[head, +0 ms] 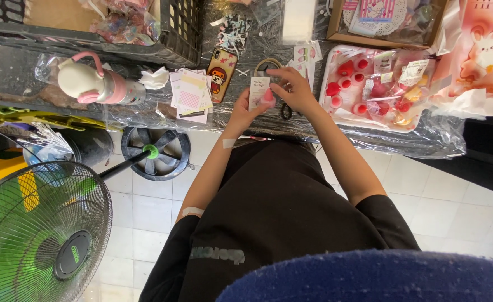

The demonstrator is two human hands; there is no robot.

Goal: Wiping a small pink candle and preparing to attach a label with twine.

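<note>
A green fan (39, 235) fills the lower left, its edge cut off by the frame. Above it a white and pink bottle (98, 84) lies on its side on the plastic-covered table (257, 42). Right of it sits a stack of pale paper cards (190, 95), then a phone (222, 74) in a cartoon case. The left hand (245, 111) grips a small white card (259, 92) upright at the table's edge, with something pink pinned at its lower corner that is too small to identify. The right hand (292, 86) pinches the card's top, fingers curled. A black ring (286, 111) lies just below, half hidden. Further right, a white tray (327, 72) holds red and pink pieces and small labelled bags. A pink rabbit package (484, 47) is cut off at the right.
</note>
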